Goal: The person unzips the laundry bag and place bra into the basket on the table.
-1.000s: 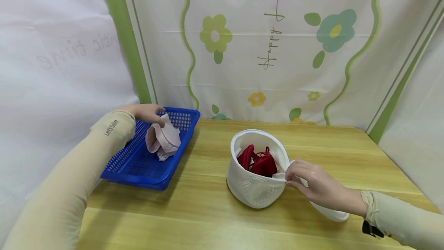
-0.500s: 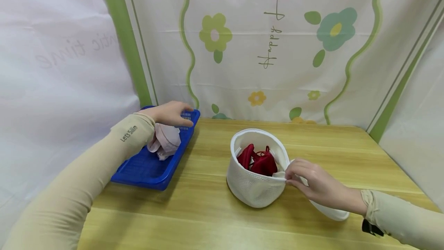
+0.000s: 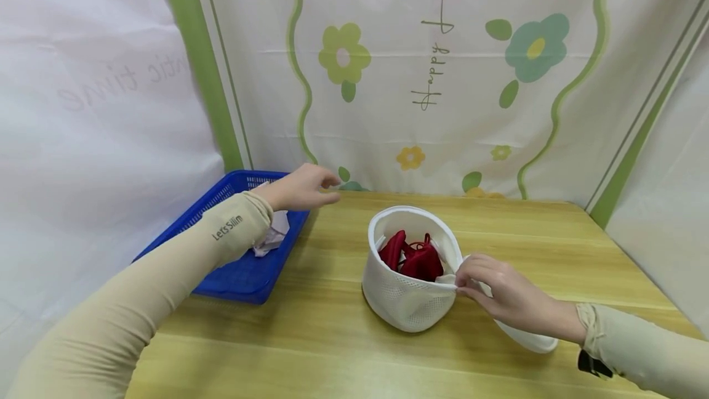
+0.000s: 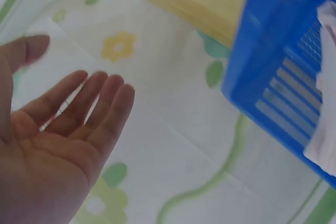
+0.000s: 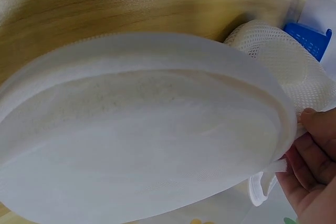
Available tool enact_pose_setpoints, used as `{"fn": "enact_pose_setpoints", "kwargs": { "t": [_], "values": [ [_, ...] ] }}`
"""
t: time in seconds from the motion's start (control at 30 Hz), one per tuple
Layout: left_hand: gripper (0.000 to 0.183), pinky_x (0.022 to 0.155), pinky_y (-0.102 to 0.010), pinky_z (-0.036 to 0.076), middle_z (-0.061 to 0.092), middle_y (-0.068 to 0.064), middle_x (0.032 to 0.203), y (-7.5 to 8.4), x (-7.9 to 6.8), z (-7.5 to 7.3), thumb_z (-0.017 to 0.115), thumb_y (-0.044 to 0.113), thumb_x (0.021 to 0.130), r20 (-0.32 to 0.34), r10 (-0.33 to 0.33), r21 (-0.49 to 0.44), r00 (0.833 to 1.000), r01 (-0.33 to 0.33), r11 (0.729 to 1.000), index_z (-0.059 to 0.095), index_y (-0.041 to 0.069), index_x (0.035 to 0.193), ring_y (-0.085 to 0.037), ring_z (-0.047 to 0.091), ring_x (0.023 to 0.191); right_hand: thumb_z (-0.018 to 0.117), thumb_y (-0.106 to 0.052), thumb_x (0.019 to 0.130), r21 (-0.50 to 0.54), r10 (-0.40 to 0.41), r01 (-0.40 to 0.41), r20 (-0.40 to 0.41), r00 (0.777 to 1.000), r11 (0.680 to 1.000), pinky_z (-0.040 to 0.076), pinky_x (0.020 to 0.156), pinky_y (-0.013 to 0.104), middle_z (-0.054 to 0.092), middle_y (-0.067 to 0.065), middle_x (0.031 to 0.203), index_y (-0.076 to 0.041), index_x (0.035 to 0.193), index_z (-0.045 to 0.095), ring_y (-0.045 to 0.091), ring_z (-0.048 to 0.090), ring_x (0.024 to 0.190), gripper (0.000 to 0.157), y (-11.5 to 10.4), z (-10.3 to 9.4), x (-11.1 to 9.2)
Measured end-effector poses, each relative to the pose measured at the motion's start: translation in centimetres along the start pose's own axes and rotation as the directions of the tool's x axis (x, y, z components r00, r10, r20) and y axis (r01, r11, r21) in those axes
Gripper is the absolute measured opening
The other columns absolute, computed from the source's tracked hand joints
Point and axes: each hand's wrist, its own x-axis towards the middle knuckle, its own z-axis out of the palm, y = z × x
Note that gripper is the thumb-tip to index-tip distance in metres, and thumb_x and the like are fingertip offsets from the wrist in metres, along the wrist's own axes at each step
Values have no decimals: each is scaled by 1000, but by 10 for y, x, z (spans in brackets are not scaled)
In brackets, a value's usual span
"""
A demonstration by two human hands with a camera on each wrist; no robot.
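My left hand point(image 3: 303, 188) hangs over the right edge of the blue plastic basket point(image 3: 232, 279), holding nothing, its fingers apart and relaxed in the left wrist view. Inside the basket lies a crumpled pale pink cloth point(image 3: 279, 226), partly covered by my forearm. A round white mesh laundry bag point(image 3: 407, 302) stands uncovered on the table with a red garment with thin straps point(image 3: 423, 262) in it. The right hand point(image 3: 506, 294) pinches the bag's rim at its right side. Beside that hand the bag's white round lid point(image 5: 147, 135) is folded outward, large in the right wrist view.
The wooden table point(image 3: 310, 350) carries the basket at left and the laundry bag right of the middle. Behind it hangs a white curtain point(image 3: 376, 122) with printed flowers. White fabric walls close off both sides.
My left hand has moved right from over the pink cloth, past the basket's right rim, with nothing in it. The right hand keeps its pinch on the bag's rim.
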Motion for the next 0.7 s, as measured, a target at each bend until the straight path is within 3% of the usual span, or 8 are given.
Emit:
{"fn": "enact_pose_setpoints", "kwargs": {
  "t": [0.13, 0.37, 0.7],
  "values": [
    [31, 94, -42, 49, 67, -14, 114, 19, 4, 8, 63, 20, 95, -28, 57, 15, 998, -56, 998, 67, -2, 116, -29, 61, 109, 77, 1, 83, 4, -11, 11, -5, 1000, 1000, 48, 70, 18, 60, -7, 90, -12, 91, 63, 8, 55, 81, 20, 0, 0, 0],
    [35, 93, -35, 49, 67, -14, 115, 48, 7, 24, 65, 22, 94, -56, 110, 3, 992, -110, 994, 66, -3, 118, -26, 62, 107, 79, 4, 78, 3, -9, 9, -1, 1000, 1000, 50, 68, 20, 60, -7, 91, -13, 91, 64, 8, 56, 81, 26, -1, 0, 1],
    [33, 92, -34, 49, 69, -12, 109, 80, 16, 41, 66, 24, 93, -61, 169, -39, 984, -171, 984, 68, -2, 112, -24, 62, 103, 74, -5, 88, 7, -7, 7, 3, 1000, 1000, 50, 69, 22, 61, -8, 91, -11, 90, 65, 8, 56, 81, 11, -2, -1, 1]
  ]
}}
